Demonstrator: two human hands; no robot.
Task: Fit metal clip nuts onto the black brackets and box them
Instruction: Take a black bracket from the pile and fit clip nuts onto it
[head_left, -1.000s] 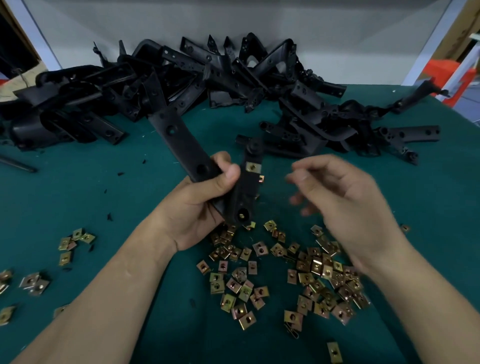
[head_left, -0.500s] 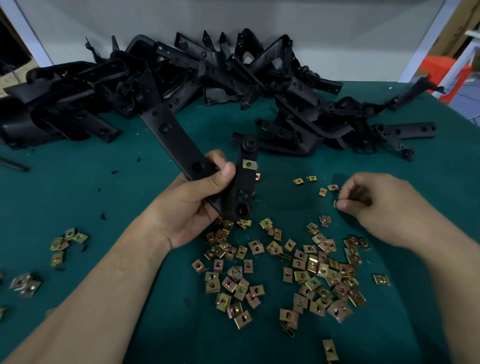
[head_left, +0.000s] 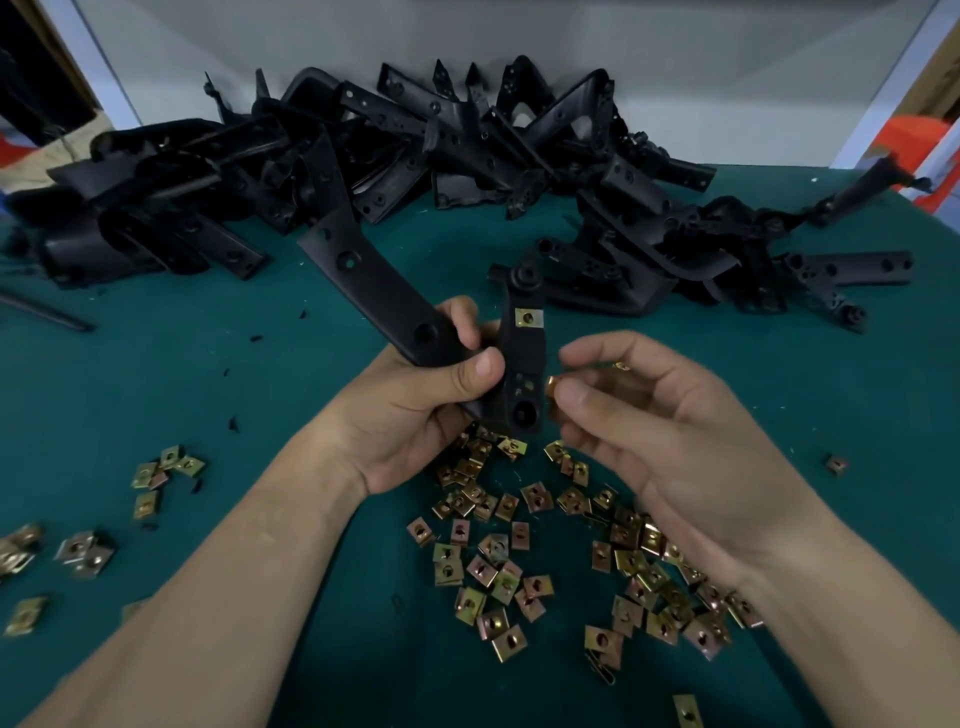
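Note:
My left hand (head_left: 415, 410) grips a black V-shaped bracket (head_left: 384, 296) above the green table, thumb across its bend. One brass clip nut (head_left: 528, 318) sits fitted on the bracket's upright arm. My right hand (head_left: 654, 421) pinches another clip nut (head_left: 550, 387) between thumb and forefinger, right against the edge of that arm near its lower hole. Several loose clip nuts (head_left: 519, 571) lie scattered on the table below both hands.
A big heap of black brackets (head_left: 467, 156) stretches across the back of the green table (head_left: 156, 374). Smaller groups of clip nuts (head_left: 161, 467) lie at the left. An orange object (head_left: 914, 135) stands past the table's right corner.
My right hand picked a clip nut from the table at the right and brought it up to the bracket's arm. The left hand kept holding the bracket.

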